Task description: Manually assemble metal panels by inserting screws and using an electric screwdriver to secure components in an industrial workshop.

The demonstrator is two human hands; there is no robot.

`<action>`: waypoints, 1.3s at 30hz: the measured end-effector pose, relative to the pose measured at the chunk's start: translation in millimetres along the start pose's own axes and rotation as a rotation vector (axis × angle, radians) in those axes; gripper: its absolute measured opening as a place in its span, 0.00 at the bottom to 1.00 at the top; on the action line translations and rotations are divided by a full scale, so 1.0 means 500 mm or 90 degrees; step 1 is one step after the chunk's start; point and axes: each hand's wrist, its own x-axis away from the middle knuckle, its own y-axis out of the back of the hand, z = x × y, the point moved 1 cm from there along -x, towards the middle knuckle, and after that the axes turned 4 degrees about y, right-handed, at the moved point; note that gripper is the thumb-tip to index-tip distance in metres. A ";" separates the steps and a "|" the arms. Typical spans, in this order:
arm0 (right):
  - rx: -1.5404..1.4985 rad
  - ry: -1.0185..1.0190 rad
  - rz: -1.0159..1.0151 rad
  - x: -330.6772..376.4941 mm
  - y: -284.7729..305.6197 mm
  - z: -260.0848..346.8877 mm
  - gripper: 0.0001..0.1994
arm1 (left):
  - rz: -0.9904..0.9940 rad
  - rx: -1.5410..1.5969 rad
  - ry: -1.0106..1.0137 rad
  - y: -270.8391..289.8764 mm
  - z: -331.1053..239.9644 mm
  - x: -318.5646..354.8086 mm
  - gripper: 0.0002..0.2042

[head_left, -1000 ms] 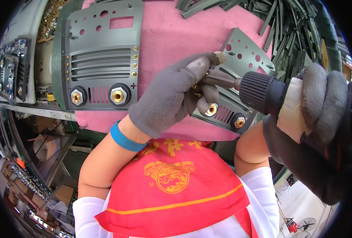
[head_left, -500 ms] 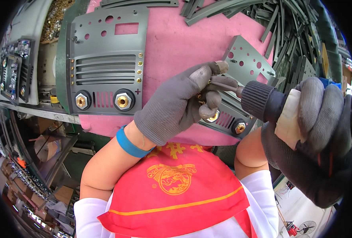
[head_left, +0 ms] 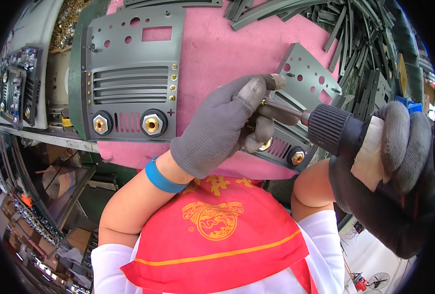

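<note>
In a grey work glove, my left hand (head_left: 212, 125) has its thumb and fingers pinched around a small brass-coloured screw (head_left: 263, 102). The screw sits at the tip of the bit of an electric screwdriver (head_left: 327, 126), whose ribbed black collar points left. Wrapped round the screwdriver's taped body is my gloved right hand (head_left: 406, 152). Beneath both hands lies a tilted grey metal panel (head_left: 303, 63), partly hidden, with round holes and brass-centred sockets. To the left, a similar slotted panel (head_left: 129, 54) carries two large brass sockets and several small brass screws.
Pink padding (head_left: 217, 49) covers the bench. Many dark metal strips (head_left: 347, 34) are heaped at the far right. A bin of small brass parts (head_left: 73, 22) stands at the far left, with circuit assemblies (head_left: 14, 88) on the left side. A blue object (head_left: 409, 105) shows beyond my right hand.
My right hand and the screwdriver have shifted slightly right and down. My left hand has moved a little right with them, and the screw at the bit tip shows more plainly.
</note>
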 end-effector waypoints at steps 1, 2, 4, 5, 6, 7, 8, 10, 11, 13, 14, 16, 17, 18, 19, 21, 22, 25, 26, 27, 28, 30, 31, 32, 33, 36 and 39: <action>0.005 -0.002 -0.002 0.001 0.000 0.000 0.08 | -0.002 -0.022 -0.006 0.000 0.000 0.000 0.28; 0.010 -0.003 -0.005 0.000 -0.005 -0.003 0.08 | -0.002 -0.021 -0.005 0.000 0.000 -0.001 0.28; 0.020 -0.007 -0.009 0.001 -0.012 -0.006 0.08 | -0.002 -0.029 -0.016 -0.004 -0.002 -0.003 0.29; 0.024 -0.009 -0.011 -0.005 -0.016 -0.018 0.08 | -0.003 -0.029 -0.016 -0.007 -0.002 -0.003 0.29; 0.027 -0.011 -0.011 -0.001 -0.014 -0.011 0.08 | -0.019 -0.006 -0.006 -0.008 -0.003 -0.003 0.29; 0.030 -0.013 -0.011 0.000 -0.012 -0.009 0.08 | -0.035 0.017 0.003 -0.010 -0.006 -0.002 0.29; 0.032 -0.015 -0.010 -0.001 -0.013 -0.011 0.08 | -0.037 0.017 0.001 -0.012 -0.012 0.003 0.29; 0.047 -0.017 -0.018 -0.013 -0.019 -0.031 0.08 | -0.081 -0.190 0.024 -0.012 -0.022 0.010 0.28; 0.054 -0.018 -0.022 -0.015 -0.019 -0.034 0.08 | -0.078 -0.190 0.026 -0.010 -0.023 0.010 0.28; 0.070 -0.024 -0.031 -0.031 -0.010 -0.059 0.09 | -0.339 -0.354 -0.057 0.003 -0.023 0.008 0.20; 0.077 -0.027 -0.035 -0.042 0.010 -0.068 0.09 | -0.337 -0.353 -0.055 0.004 -0.019 0.006 0.20; 0.086 -0.030 -0.038 -0.033 0.027 -0.034 0.10 | -0.327 -0.513 -0.094 0.002 -0.010 0.011 0.23; 0.091 -0.032 -0.040 -0.030 0.036 -0.040 0.10 | -0.327 -0.513 -0.093 0.001 0.001 0.012 0.23; 0.098 -0.033 -0.043 -0.036 0.040 -0.045 0.11 | -0.300 -0.556 -0.114 -0.003 0.017 0.008 0.23; 0.104 -0.034 -0.046 -0.039 0.025 -0.051 0.11 | -0.273 -0.598 -0.135 -0.003 0.031 0.002 0.25; 0.113 -0.039 -0.050 -0.039 -0.002 -0.075 0.12 | -0.256 -0.644 -0.161 0.002 0.047 -0.010 0.26; 0.117 -0.043 -0.051 -0.040 -0.003 -0.079 0.12 | -0.263 -0.660 -0.179 0.002 0.053 -0.013 0.25; 0.125 -0.052 -0.053 -0.041 0.004 -0.083 0.14 | -0.280 -0.659 -0.194 0.005 0.060 -0.016 0.24; 0.127 -0.055 -0.052 -0.042 0.036 -0.071 0.14 | -0.288 -0.643 -0.191 0.007 0.062 -0.016 0.25; 0.132 -0.055 -0.056 -0.045 0.035 -0.074 0.15 | -0.287 -0.644 -0.191 0.008 0.064 -0.017 0.25; 0.137 -0.056 -0.058 -0.047 0.021 -0.083 0.15 | -0.278 -0.642 -0.202 0.008 0.066 -0.019 0.25; 0.145 -0.057 -0.062 -0.052 0.024 -0.086 0.16 | -0.270 -0.640 -0.215 0.009 0.068 -0.020 0.25; 0.144 -0.057 -0.061 -0.056 0.028 -0.089 0.16 | -0.273 -0.637 -0.211 0.009 0.068 -0.020 0.26; 0.138 -0.057 -0.026 -0.058 0.036 -0.092 0.16 | -0.276 -0.634 -0.208 0.010 0.067 -0.021 0.26; 0.133 -0.058 0.009 -0.059 0.046 -0.095 0.16 | -0.276 -0.634 -0.209 0.011 0.067 -0.021 0.26; 0.118 -0.058 0.114 -0.058 0.071 -0.100 0.16 | -0.282 -0.630 -0.221 0.010 0.063 -0.019 0.25; 0.132 -0.023 0.178 -0.059 0.053 -0.105 0.15 | -0.296 -0.615 -0.226 0.005 0.053 -0.018 0.24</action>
